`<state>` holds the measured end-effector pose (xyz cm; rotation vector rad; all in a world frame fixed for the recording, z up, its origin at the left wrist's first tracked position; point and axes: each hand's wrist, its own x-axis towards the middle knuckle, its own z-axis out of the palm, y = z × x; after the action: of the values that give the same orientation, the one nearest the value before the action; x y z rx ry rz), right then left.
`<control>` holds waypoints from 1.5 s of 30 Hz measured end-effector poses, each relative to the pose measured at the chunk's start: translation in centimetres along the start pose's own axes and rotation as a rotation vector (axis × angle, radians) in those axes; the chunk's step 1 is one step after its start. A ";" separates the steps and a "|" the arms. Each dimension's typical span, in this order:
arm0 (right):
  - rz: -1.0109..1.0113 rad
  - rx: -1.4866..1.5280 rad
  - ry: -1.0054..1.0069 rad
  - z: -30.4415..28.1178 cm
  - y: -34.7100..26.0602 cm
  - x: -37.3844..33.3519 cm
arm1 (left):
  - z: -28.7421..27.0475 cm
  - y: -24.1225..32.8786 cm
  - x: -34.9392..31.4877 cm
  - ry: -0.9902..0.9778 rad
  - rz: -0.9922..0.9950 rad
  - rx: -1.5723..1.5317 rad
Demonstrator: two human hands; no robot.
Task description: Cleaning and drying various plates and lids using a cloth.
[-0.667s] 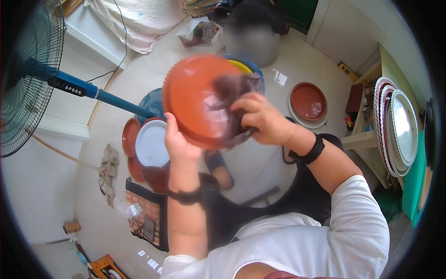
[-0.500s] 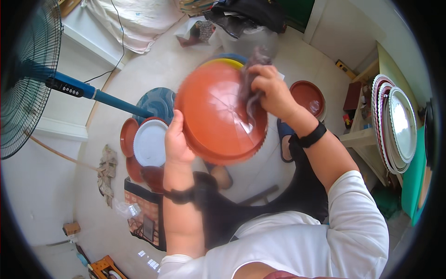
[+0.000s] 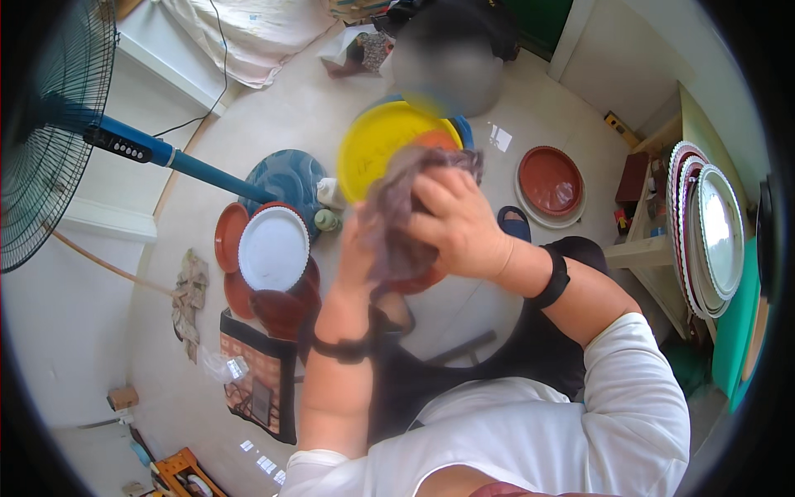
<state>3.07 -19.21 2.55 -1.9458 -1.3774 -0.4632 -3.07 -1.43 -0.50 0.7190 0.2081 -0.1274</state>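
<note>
A crumpled greyish-purple cloth (image 3: 396, 199) is bunched in my right hand (image 3: 464, 224), whose fingers are curled into it. Behind the cloth is an orange round dish (image 3: 421, 282), tilted so that only parts of its edge show. My left hand (image 3: 356, 244) is closed at the dish's left side, smeared by motion and partly covered by the cloth. Just beyond my hands, a yellow round tray (image 3: 364, 153) lies on top of something blue.
A white scalloped plate (image 3: 273, 248) and reddish-brown dishes (image 3: 232, 236) lie left, beside a fan (image 3: 207, 172) and small bottles (image 3: 328, 219). Right are a stacked red dish (image 3: 550, 180) and scalloped plates (image 3: 719, 232) upright by a wooden shelf. A patterned bag (image 3: 257, 373) sits lower left.
The orange dish has turned from facing me broadly to a steep tilt, uncovering the yellow tray. My right hand and the cloth have come down and left, close to my left hand.
</note>
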 end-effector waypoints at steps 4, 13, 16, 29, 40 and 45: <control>0.201 -0.220 0.059 -1.4 3.7 1.1 | 1.0 0.9 -0.8 -0.038 0.320 0.979; 1.336 1.164 0.036 -2.4 10.6 -1.4 | 2.2 3.4 -1.1 0.005 0.575 0.205; 1.470 1.364 0.192 -0.1 8.8 -1.9 | 1.9 3.0 -0.1 -0.016 0.566 0.074; 1.290 1.590 -0.270 2.1 1.3 -1.2 | 2.0 0.6 1.0 0.460 0.780 0.395; 0.988 1.371 0.213 -1.9 3.4 3.2 | 1.6 -1.6 1.4 0.262 0.577 0.602; 0.618 0.316 0.041 1.4 1.8 1.8 | 3.4 -2.3 1.3 0.365 0.588 0.844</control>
<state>5.23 -17.34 2.18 -1.9491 -0.7052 0.0114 -1.78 -5.46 0.21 1.6155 0.2838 0.5140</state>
